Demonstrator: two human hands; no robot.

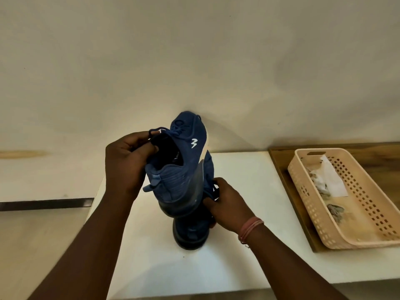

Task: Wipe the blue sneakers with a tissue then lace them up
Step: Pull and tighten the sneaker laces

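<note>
Head view, itemised. Raised sneaker: centre frame, gripped at its collar by left hand, fingers closed on the tongue edge at 9 o'clock. Second sneaker: on white counter directly beneath, heel toward camera. Right hand: at 4 o'clock of the raised sneaker, pinched shut on a blue lace. Basket: 3 o'clock, well apart, holding used tissue. Risk, judged: raised sneaker is held only at the collar; tugging the lace could twist it free.

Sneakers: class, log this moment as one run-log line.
left hand: holds raised sneaker | right hand: pinches lower sneaker's lace | tissues: in basket
</note>
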